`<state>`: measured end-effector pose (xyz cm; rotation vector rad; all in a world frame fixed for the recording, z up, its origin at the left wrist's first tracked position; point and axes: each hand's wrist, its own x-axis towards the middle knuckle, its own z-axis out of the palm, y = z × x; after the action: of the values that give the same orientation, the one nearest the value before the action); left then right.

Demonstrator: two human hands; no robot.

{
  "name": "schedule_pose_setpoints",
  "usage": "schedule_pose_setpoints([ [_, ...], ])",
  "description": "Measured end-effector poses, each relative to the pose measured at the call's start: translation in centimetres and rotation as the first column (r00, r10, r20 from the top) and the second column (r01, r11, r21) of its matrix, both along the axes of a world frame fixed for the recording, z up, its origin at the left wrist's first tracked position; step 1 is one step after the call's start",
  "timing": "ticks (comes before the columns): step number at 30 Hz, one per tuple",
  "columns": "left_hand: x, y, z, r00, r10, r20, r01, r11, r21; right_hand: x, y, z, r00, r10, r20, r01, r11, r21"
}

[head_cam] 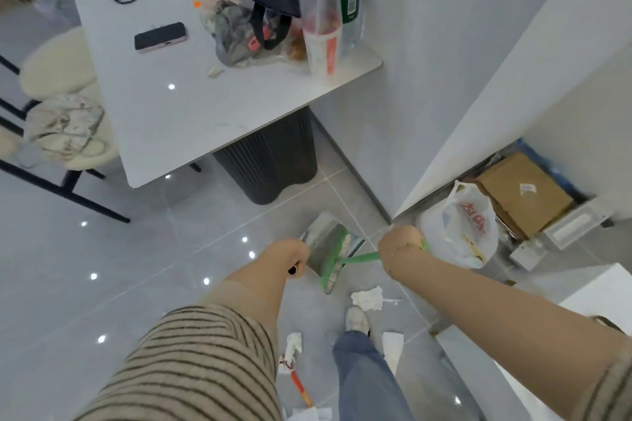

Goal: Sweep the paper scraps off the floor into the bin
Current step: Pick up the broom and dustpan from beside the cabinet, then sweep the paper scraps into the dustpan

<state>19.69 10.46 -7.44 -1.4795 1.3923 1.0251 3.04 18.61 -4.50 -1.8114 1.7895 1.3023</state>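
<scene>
My left hand (pixel 290 255) grips a dark handle end, with the grey dustpan (pixel 323 243) just past it on the floor. My right hand (pixel 400 244) grips the green handle of a broom (pixel 333 270), whose green head lies across the dustpan's mouth. Crumpled white paper scraps lie on the grey tiles: one (pixel 367 297) near my shoe, another (pixel 293 343) lower down, a flat slip (pixel 392 345) to the right. A white plastic bag (pixel 460 225) stands open right behind my right hand. A dark ribbed bin (pixel 270 161) sits under the table.
A white table (pixel 164 102) with a phone, bags, a cup and bottles overhangs the bin. Chairs (pixel 58 72) stand left. A wall corner (pixel 390 212) juts in ahead. A cardboard box (pixel 523 191) and white furniture (pixel 478 362) crowd the right. My shoe (pixel 357 318) stands among the scraps.
</scene>
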Motion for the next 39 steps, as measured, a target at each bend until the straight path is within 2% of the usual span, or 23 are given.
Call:
schedule_pose_setpoints([
  [1, 1.2, 1.1, -0.2, 0.99, 0.129, -0.062, -0.129, 0.992, 0.01, 0.7, 0.9, 0.4, 1.0, -0.015, -0.005, 0.015, 1.0, -0.01],
  [2, 2.5, 2.5, -0.1, 0.941, 0.314, -0.128, -0.31, 0.949, 0.051, 1.6, 2.1, 0.6, 1.0, -0.029, -0.012, 0.029, 0.999, -0.023],
  [3, 3.9, 4.0, 0.2, 0.829, 0.525, -0.195, -0.52, 0.85, 0.078, 2.7, 3.9, 1.0, 0.999, -0.044, -0.024, 0.043, 0.998, -0.038],
  [4, 4.9, 5.7, 0.0, 0.716, 0.653, -0.246, -0.655, 0.751, 0.085, 3.6, 5.4, 1.3, 0.998, -0.061, -0.035, 0.059, 0.997, -0.054],
  [5, 6.4, 8.0, 0.5, 0.61, 0.737, -0.291, -0.74, 0.661, 0.125, 4.8, 7.6, 1.7, 0.995, -0.086, -0.04, 0.083, 0.994, -0.07],
  [7, 8.6, 11.8, 1.1, 0.51, 0.79, -0.341, -0.79, 0.587, 0.178, 6.8, 11.5, 1.9, 0.99, -0.135, -0.046, 0.131, 0.988, -0.086],
  [10, 12.5, 16.9, 2.1, 0.307, 0.869, -0.388, -0.87, 0.421, 0.256, 10.1, 17.6, 2.5, 0.969, -0.245, -0.015, 0.243, 0.965, -0.097],
  [13, 16.5, 20.4, 3.7, 0.276, 0.865, -0.419, -0.874, 0.407, 0.264, 12.4, 22.6, 3.7, 0.937, -0.349, 0.014, 0.349, 0.931, -0.104],
  [16, 19.1, 22.8, 4.8, 0.165, 0.907, -0.386, -0.905, 0.295, 0.305, 14.1, 26.4, 4.6, 0.909, -0.416, 0.022, 0.415, 0.9, -0.132],
  [21, 21.4, 25.4, 6.3, 0.133, 0.916, -0.378, -0.913, 0.262, 0.314, 14.8, 30.5, 5.4, 0.866, -0.497, 0.061, 0.5, 0.857, -0.122],
  [23, 21.8, 26.1, 6.1, 0.073, 0.927, -0.368, -0.921, 0.204, 0.332, 14.3, 31.6, 5.2, 0.828, -0.553, 0.097, 0.561, 0.819, -0.124],
  [27, 21.8, 27.8, 5.9, -0.067, 0.94, -0.335, -0.928, 0.065, 0.367, 13.1, 32.9, 3.6, 0.713, -0.673, 0.198, 0.692, 0.72, -0.045],
  [30, 20.6, 28.9, 5.7, -0.134, 0.936, -0.324, -0.925, 0.0, 0.381, 13.0, 33.2, 1.7, 0.623, -0.73, 0.281, 0.76, 0.65, 0.004],
  [33, 19.0, 29.8, 5.1, -0.213, 0.92, -0.328, -0.913, -0.068, 0.403, 12.6, 33.0, -0.7, 0.468, -0.81, 0.354, 0.857, 0.514, 0.043],
  [35, 18.1, 30.4, 4.4, -0.248, 0.911, -0.331, -0.905, -0.095, 0.415, 11.7, 32.9, -2.7, 0.369, -0.832, 0.414, 0.897, 0.435, 0.075],
  [39, 16.4, 31.9, 3.1, -0.237, 0.902, -0.361, -0.916, -0.083, 0.392, 8.6, 33.6, -6.8, 0.276, -0.84, 0.468, 0.917, 0.376, 0.134],
])
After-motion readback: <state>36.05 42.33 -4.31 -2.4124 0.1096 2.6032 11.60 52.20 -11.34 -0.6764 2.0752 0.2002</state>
